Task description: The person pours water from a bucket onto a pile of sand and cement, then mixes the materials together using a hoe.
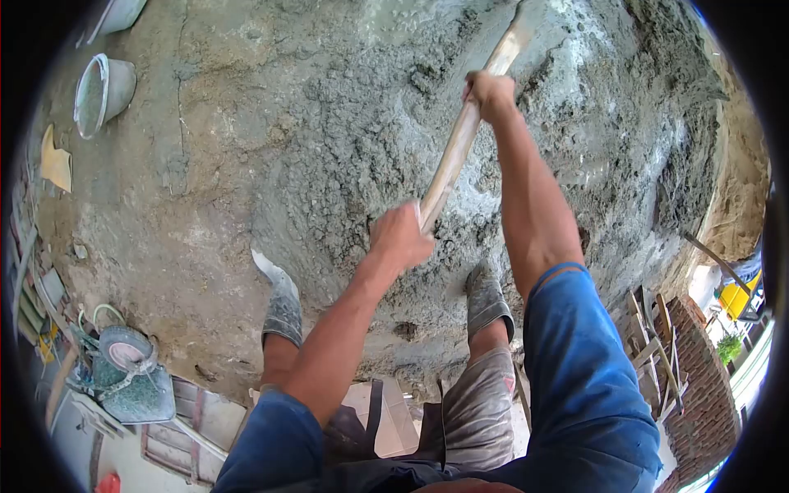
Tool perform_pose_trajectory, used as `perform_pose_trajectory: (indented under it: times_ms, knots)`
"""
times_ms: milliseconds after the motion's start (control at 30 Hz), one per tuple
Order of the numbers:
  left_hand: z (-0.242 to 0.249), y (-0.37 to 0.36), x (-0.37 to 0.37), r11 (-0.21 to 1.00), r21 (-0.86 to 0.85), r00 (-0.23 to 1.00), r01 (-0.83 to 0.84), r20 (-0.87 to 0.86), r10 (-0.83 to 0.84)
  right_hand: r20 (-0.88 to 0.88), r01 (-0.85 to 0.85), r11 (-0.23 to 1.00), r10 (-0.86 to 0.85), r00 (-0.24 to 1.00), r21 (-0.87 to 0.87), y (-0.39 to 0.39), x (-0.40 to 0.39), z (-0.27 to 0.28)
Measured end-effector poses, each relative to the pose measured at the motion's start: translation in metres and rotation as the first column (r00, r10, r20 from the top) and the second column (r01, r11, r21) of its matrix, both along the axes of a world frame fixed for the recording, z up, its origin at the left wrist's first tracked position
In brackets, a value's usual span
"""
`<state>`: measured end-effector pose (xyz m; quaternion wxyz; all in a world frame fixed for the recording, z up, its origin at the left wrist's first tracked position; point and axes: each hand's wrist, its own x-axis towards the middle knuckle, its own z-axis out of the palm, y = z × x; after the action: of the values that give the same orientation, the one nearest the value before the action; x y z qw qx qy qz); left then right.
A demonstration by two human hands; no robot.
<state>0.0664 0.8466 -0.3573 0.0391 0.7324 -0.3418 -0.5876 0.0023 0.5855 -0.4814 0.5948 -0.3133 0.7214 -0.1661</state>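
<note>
A long wooden-handled tool (pixel 454 156) slants up and away from me across wet grey mortar (pixel 353 140). My left hand (pixel 400 236) is closed round its near end, slightly smeared by motion. Farther up the shaft, my right hand (pixel 491 92) is wrapped round the wood. The tool's far end is coated grey at the top edge of the view, and its head cannot be made out. Under and around the handle the mortar is lumpy, with paler wet streaks.
Boots (pixel 488 297) stand at the mortar's near edge. A bucket (pixel 105 95) lies tilted at upper left, with another bucket (pixel 121 15) beyond. A wheelbarrow (pixel 131 382) sits at lower left. Wooden boards (pixel 657 349) and a brick stack (pixel 701 390) are at lower right.
</note>
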Motion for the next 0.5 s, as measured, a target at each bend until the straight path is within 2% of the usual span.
perform_pose_trajectory:
  times_ms: [33,67,100,133,167,300,367,433,500]
  knots:
    - [0.009,0.028,-0.014,1.0,0.007,1.0,-0.023,0.01,0.023,-0.047,0.024,1.0,-0.024,0.999,0.007,0.032,-0.005,0.01]
    - [0.021,0.057,-0.029,0.999,0.015,0.999,-0.049,0.016,0.049,-0.128,-0.066,0.998,0.069,0.989,0.022,0.063,-0.014,0.017]
    - [0.038,0.08,-0.04,0.992,0.108,0.998,-0.062,-0.017,0.064,-0.153,-0.106,0.993,0.113,0.982,0.049,0.092,-0.022,0.034]
    - [0.052,0.107,-0.054,0.991,0.099,0.996,-0.091,-0.005,0.092,-0.151,-0.081,0.994,0.091,0.984,0.072,0.122,-0.029,0.05]
    - [0.062,0.133,-0.066,0.986,0.162,0.999,-0.048,0.016,0.046,-0.129,-0.137,0.982,0.154,0.98,0.132,0.148,-0.039,0.061]
    - [0.109,0.229,-0.113,0.943,0.323,0.997,-0.074,0.036,0.066,-0.086,-0.062,0.99,0.073,0.994,0.13,0.269,-0.083,0.077]
    - [0.131,0.291,-0.14,0.939,0.34,0.998,-0.049,0.053,0.033,0.002,-0.034,0.965,0.035,0.999,0.261,0.319,-0.109,0.107]
    - [0.157,0.339,-0.159,0.913,0.407,0.999,0.019,-0.042,-0.002,-0.044,-0.044,0.981,0.053,0.998,0.189,0.382,-0.139,0.12]
    - [0.174,0.345,-0.167,0.897,0.437,0.994,0.068,-0.102,-0.025,-0.018,-0.008,0.977,0.012,1.0,0.215,0.384,-0.157,0.153]
